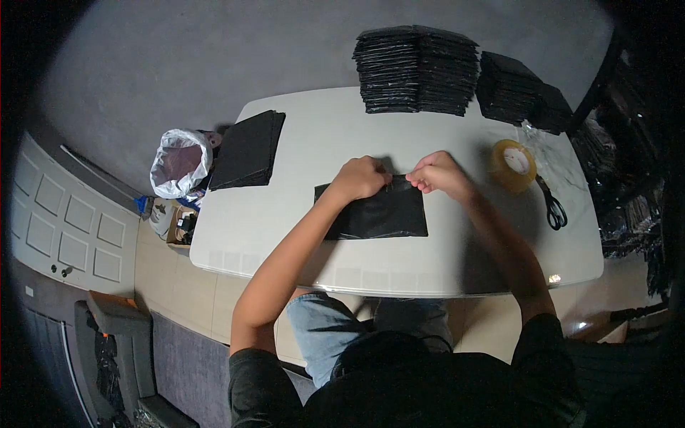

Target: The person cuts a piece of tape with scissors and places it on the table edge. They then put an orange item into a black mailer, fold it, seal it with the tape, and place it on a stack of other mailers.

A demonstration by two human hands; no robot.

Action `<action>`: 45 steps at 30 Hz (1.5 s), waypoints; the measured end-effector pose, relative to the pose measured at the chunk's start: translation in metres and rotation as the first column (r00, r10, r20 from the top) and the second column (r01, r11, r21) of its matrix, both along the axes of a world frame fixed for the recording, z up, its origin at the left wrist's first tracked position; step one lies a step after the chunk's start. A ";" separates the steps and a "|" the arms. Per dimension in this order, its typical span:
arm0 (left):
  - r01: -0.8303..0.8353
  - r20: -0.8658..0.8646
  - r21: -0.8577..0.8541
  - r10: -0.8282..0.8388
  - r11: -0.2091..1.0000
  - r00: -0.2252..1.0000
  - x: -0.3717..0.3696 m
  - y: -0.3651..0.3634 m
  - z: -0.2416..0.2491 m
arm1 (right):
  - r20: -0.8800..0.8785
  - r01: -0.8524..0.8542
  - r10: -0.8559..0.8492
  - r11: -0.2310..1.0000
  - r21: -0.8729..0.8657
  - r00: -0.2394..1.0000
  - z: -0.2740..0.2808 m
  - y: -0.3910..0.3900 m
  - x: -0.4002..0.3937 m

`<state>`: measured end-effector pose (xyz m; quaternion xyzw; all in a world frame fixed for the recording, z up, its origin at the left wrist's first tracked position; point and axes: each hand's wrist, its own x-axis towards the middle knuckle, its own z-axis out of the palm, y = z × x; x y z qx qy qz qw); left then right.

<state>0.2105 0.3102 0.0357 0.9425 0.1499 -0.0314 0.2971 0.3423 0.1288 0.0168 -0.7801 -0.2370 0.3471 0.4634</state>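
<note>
A flat, shiny black plastic packet [378,214] lies on the white table close to its front edge. My left hand [362,178] is closed at the packet's far edge, its fingers curled down and gripping there. Close by on the right, my right hand [439,172] makes a pinch, thumb and fingertips together at the far edge near the packet's right corner. What sits between those right fingertips is too small to make out.
Tall stacks of black packets [417,71] stand at the back, with lower stacks [517,89] beside them. Flat black sheets [250,150] lie at left, near a white-lined bin [158,167]. A tape roll [512,165] and black-handled scissors [553,207] lie at right on the table [300,143].
</note>
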 end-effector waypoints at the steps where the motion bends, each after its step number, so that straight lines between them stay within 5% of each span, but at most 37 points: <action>1: 0.000 0.004 0.037 0.000 0.999 1.000 0.001 0.000 -0.002 | 0.009 0.002 -0.002 1.000 -0.015 1.000 -0.001 0.000 0.000; 5: 0.067 0.014 0.087 -0.069 0.994 0.998 0.007 0.001 -0.013 | 0.038 0.005 -0.003 0.998 -0.055 0.999 -0.005 0.001 0.003; 14: -0.033 -0.120 0.188 0.056 0.982 0.991 0.007 -0.012 -0.003 | 0.004 -0.017 0.017 0.998 -0.060 1.000 -0.008 0.002 0.004; 20: 0.133 -0.064 0.150 -0.124 0.980 0.990 0.018 -0.002 -0.029 | 0.095 -0.043 0.056 0.989 -0.141 0.994 -0.012 0.012 0.007; 29: 0.282 -0.382 0.294 -0.158 0.914 0.910 0.015 0.029 -0.003 | 0.214 -0.070 0.105 0.984 -0.164 0.971 -0.015 0.003 0.007; 31: 0.221 -0.343 0.242 -0.130 0.945 0.930 0.002 0.046 -0.013 | 0.586 -0.171 0.245 0.969 -0.179 0.773 -0.007 0.000 -0.002; 35: 0.041 -0.133 0.060 -0.033 0.997 0.991 -0.036 0.058 -0.008 | 0.755 -0.327 0.163 0.942 0.071 0.635 0.006 -0.015 -0.060; 37: -0.024 0.020 -0.029 0.024 0.999 1.000 -0.053 0.061 -0.004 | 0.928 -0.291 0.337 0.914 -0.283 0.157 0.000 -0.022 -0.086; 38: -0.031 0.022 -0.028 0.031 0.999 0.999 -0.062 0.063 -0.006 | 0.929 -0.296 0.338 0.912 -0.283 0.152 -0.004 -0.021 -0.088; 40: 0.079 0.334 0.325 -0.192 0.942 0.923 -0.080 0.061 -0.011 | 0.816 -0.285 0.551 0.821 -0.494 0.175 -0.006 -0.021 -0.089; 42: 0.089 0.233 0.327 -0.171 0.941 0.957 -0.091 0.062 -0.016 | 0.855 -0.248 0.483 0.866 -0.435 0.187 -0.007 -0.015 -0.088; 45: 0.051 0.375 0.299 -0.166 0.953 0.912 -0.095 0.062 -0.028 | 0.922 -0.305 0.307 0.924 -0.229 0.237 -0.009 -0.003 -0.084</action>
